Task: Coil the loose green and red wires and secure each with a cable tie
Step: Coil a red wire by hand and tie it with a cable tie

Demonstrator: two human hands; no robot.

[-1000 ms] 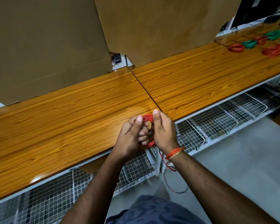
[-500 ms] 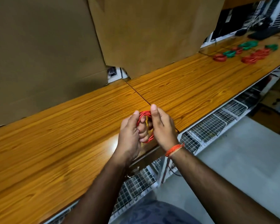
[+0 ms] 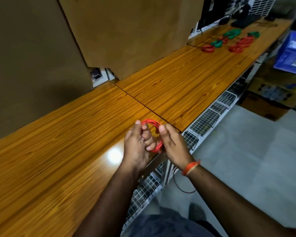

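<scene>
Holding a red wire coil (image 3: 151, 134) just above the near edge of the wooden bench (image 3: 75, 134), the person has both hands closed on it. The left hand (image 3: 137, 146) has its fingers curled through the ring, thumb pressed on the left of the loops. The right hand (image 3: 173, 144) pinches the right side of the coil. The wire looks light and springy, likely to unwind if released, so gripping across all the loops seems safest. A loose tail (image 3: 181, 185) hangs below the bench edge.
</scene>
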